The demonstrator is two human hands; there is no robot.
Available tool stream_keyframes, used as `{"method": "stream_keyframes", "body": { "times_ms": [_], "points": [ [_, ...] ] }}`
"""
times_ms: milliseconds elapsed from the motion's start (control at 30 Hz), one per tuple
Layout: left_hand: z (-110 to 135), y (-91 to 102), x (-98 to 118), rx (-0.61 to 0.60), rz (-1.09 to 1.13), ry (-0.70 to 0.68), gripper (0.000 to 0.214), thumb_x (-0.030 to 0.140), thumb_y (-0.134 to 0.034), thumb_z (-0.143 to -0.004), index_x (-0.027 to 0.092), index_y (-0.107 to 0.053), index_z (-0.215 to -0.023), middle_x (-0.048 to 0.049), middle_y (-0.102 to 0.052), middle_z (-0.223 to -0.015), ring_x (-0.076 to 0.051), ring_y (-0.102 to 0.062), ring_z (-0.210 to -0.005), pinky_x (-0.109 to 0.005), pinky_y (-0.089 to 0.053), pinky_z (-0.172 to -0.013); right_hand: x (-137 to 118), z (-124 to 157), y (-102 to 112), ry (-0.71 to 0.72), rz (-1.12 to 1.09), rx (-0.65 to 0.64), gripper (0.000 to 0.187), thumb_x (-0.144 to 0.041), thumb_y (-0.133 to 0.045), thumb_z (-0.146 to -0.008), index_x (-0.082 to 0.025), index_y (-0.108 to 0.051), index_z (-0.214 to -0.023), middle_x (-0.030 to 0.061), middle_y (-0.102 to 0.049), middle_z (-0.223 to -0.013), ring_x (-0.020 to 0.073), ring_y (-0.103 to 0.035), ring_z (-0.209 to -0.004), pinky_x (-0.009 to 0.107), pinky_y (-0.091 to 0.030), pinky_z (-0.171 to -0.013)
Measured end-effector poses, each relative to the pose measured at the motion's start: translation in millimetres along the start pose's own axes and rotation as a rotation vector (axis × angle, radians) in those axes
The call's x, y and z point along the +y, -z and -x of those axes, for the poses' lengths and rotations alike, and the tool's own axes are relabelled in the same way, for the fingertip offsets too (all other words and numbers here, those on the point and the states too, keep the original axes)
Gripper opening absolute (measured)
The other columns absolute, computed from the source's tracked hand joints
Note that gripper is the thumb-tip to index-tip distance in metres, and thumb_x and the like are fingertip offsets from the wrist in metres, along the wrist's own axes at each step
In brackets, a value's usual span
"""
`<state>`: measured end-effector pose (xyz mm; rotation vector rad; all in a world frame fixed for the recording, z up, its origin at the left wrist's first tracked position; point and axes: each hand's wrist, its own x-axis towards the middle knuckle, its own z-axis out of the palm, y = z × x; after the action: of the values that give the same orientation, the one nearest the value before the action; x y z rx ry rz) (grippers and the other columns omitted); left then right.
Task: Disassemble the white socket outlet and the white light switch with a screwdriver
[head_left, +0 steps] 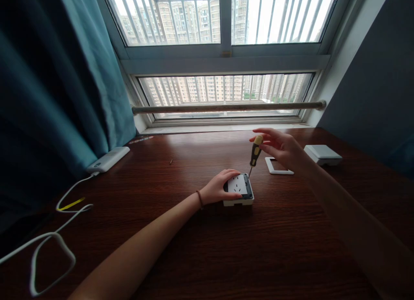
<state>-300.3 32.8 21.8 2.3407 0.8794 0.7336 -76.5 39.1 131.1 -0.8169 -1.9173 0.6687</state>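
Observation:
A wall socket with a white face and dark border sits in a white box on the brown table. My left hand grips it from the left, thumb along the near side and fingers over the far side. In my right hand, a screwdriver with a black and yellow handle is held by the handle's top end. It stands slightly tilted, its tip down at the socket's right edge. Whether a screw is under the tip is too small to tell.
A white frame lies right of the socket, with a white box farther right. A small screw lies to the left. A white power strip with its cable and a yellow strip are by the curtain.

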Motion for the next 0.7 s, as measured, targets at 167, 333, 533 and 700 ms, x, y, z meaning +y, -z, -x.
{"method": "stream_keyframes", "body": {
  "times_ms": [167,333,533,700],
  "points": [
    [0.3,0.4,0.6,0.0,0.008,0.004,0.068,0.044,-0.07,-0.066,0.017,-0.047,-0.124,-0.0125,-0.049,-0.124,-0.025,-0.046,-0.114,-0.038,-0.036,-0.1,1.1,0.8,-4.6,0.011,0.133,0.178,0.024,-0.032,-0.061,-0.077,-0.019,-0.067,-0.096,0.007,-0.065,-0.098,0.0206,-0.062,-0.089,0.037,-0.052,-0.079],
    [0.5,0.7,1.6,0.007,0.025,0.004,0.067,0.044,-0.07,-0.066,0.018,-0.047,-0.123,-0.0124,-0.05,-0.123,-0.025,-0.046,-0.114,-0.039,-0.036,-0.1,-1.2,0.5,-3.2,-0.043,0.16,0.235,0.028,-0.032,-0.065,-0.074,-0.019,-0.068,-0.098,0.0061,-0.068,-0.088,0.0195,-0.065,-0.076,0.039,-0.053,-0.074],
    [0.3,0.4,2.0,0.004,0.031,0.018,0.067,0.043,-0.07,-0.065,0.018,-0.047,-0.123,-0.012,-0.05,-0.124,-0.026,-0.046,-0.115,-0.04,-0.036,-0.101,0.0,0.5,-4.7,-0.043,0.013,0.184,0.024,-0.032,-0.062,-0.076,-0.02,-0.067,-0.096,0.006,-0.068,-0.097,0.0213,-0.063,-0.092,0.04,-0.051,-0.084],
    [0.3,1.2,3.1,0.004,0.03,0.017,0.066,0.043,-0.07,-0.066,0.018,-0.048,-0.123,-0.0122,-0.05,-0.124,-0.026,-0.046,-0.115,-0.04,-0.036,-0.101,6.2,0.9,-6.9,-0.061,0.098,0.303,0.023,-0.033,-0.069,-0.069,-0.02,-0.068,-0.088,0.0056,-0.068,-0.089,0.0214,-0.064,-0.082,0.04,-0.052,-0.077]
  ]
}}
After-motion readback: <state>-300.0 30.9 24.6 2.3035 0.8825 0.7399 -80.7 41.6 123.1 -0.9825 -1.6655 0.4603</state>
